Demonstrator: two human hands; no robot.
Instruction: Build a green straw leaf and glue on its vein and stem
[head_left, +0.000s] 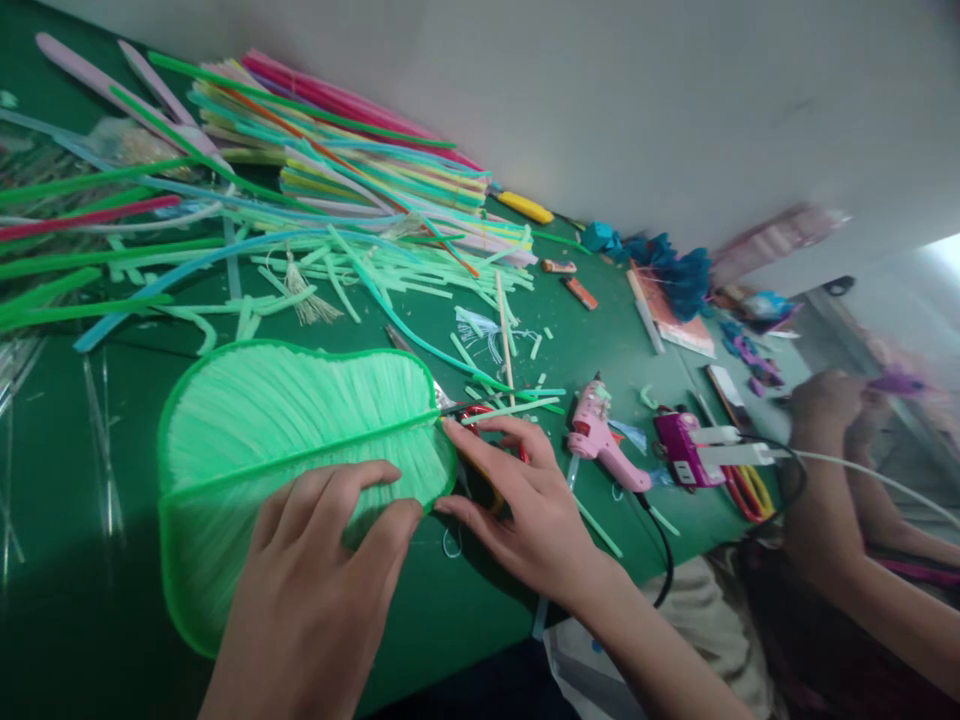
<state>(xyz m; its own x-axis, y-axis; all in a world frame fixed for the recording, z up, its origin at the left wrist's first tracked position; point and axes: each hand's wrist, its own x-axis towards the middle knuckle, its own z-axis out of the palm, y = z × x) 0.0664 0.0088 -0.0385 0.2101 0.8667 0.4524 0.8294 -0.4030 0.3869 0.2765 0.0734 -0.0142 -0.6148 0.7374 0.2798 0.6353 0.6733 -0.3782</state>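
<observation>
A large light-green leaf shape point(285, 420) made of fringed straws lies flat on the green table point(90, 560). My left hand point(315, 590) rests on its near edge with the fingers spread, pressing it down. My right hand point(517, 500) touches the leaf's tip at the right end, where the green midrib straw sticks out; its fingers are apart and lie over red-handled scissors point(480, 415).
A pile of coloured straws point(352, 170) and green cuttings point(390, 280) covers the far table. A pink glue gun point(600, 440) and a purple one point(682, 450) with cables lie to the right. Another person's arms point(832, 470) are at the right edge.
</observation>
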